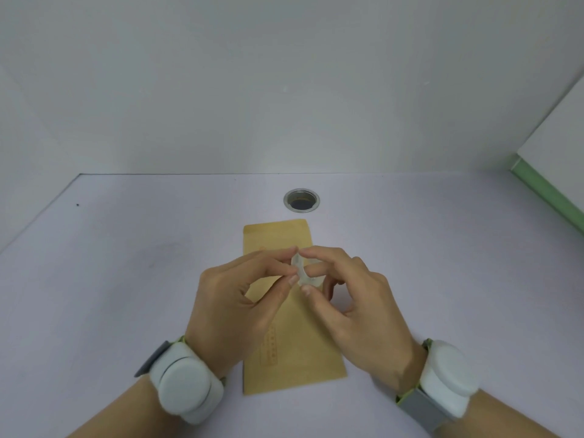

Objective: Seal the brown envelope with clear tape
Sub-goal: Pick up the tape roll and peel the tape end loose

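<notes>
Together, both hands' grip on tape (pixel 302 270)

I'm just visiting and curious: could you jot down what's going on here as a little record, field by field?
Surface: pale desk, with a round metal-rimmed hole near the back
Envelope: brown envelope lying flat, lengthwise away from the person, partly under the hands
Tape: small clear tape roll, held above the envelope
Left hand: fingertips pinching at the tape
Right hand: holding the roll
Wrists: white wristband devices on both
Tape on envelope: none visible
</notes>
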A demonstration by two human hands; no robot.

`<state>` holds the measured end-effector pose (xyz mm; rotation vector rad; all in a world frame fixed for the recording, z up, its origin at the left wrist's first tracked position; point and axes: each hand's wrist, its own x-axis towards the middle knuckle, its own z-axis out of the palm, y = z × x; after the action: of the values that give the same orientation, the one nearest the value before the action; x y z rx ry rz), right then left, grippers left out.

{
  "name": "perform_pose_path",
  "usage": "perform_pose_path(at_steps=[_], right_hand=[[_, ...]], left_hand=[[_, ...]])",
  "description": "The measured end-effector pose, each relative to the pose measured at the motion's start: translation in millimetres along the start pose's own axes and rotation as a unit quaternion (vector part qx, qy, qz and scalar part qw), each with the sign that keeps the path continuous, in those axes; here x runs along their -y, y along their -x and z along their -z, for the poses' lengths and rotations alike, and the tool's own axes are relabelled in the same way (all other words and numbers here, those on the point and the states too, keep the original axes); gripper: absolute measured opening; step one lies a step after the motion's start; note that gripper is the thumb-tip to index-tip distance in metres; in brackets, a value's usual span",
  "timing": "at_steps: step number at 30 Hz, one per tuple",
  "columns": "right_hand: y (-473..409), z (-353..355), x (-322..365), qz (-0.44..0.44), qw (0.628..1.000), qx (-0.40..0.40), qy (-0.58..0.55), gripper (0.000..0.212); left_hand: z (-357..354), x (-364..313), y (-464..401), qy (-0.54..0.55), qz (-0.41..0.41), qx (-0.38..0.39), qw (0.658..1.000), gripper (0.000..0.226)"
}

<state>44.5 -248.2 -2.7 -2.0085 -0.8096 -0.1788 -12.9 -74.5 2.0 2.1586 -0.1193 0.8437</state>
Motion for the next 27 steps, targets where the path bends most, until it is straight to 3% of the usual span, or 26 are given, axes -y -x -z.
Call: perform_pose_path(at_steps=[8, 11, 14, 17, 27], right_hand=[[0.0, 1.3, -1.5, -0.012, 1.000, 0.014, -0.006, 0.044], [0.1, 2.1, 0.0, -0.008, 1.000, 0.011, -0.006, 0.048], [-0.6, 3.2, 1.1, -0.006, 1.000, 0.008, -0.002, 0.059], [-0.6, 2.0, -1.3, -0.016, 1.000, 0.007, -0.012, 0.052], [-1.8, 0.8, -2.7, -0.025, 0.999, 0.008, -0.025, 0.052]], left_hand=[[0.9, -2.9, 0.3, 0.026, 0.036, 0.052, 0.998, 0.007], [2.2, -2.4, 0.4, 0.036, 0.064, 0.045, 0.996, 0.019], [1.2, 0.6, -0.9, 0.016, 0.031, 0.015, 0.999, 0.018], [0.4, 2.6, -2.0, -0.006, 0.000, -0.009, 1.000, 0.009], [2.7, 1.2, -3.7, -0.002, 0.005, 0.010, 1.000, 0.007]])
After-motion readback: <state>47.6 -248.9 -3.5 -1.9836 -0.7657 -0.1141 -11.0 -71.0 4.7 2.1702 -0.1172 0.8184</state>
